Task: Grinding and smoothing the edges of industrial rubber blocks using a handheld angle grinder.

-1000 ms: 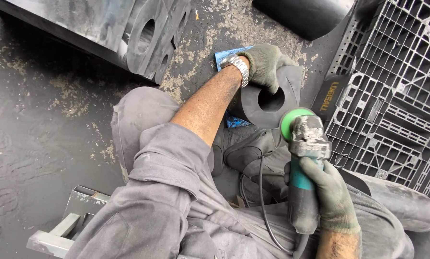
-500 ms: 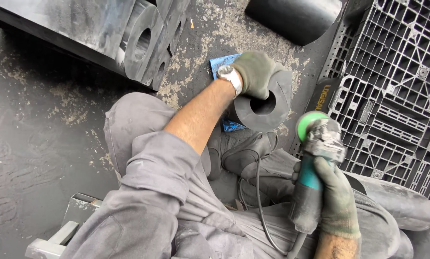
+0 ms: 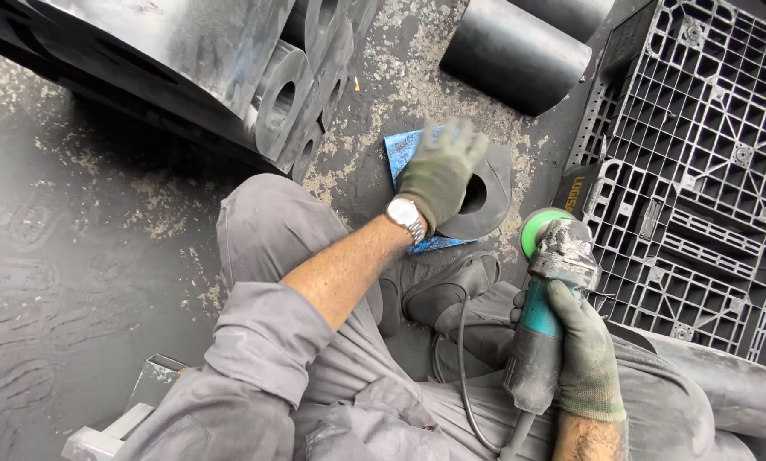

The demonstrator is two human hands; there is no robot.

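The black rubber ring [image 3: 483, 198], a thick cylinder with a round bore, lies on the grit-strewn floor [image 3: 101, 282] just past the person's boot [image 3: 442, 290], partly over a blue sheet [image 3: 402, 154]. The left hand [image 3: 438, 175], gloved, is spread over the ring's near rim, fingers loose and blurred, so I cannot tell whether its grip has closed on the ring or only rests there. Off to the right of that hand, the right hand [image 3: 583, 358] wraps tight around the teal body of an angle grinder [image 3: 545, 316], green disc up and clear of the ring. By my read, grinding on this piece is not under way; the ring looks to be getting positioned. Beyond it: stacked rubber rings [image 3: 280, 94], another black cylinder [image 3: 515, 53] and a black plastic pallet [image 3: 699, 162].
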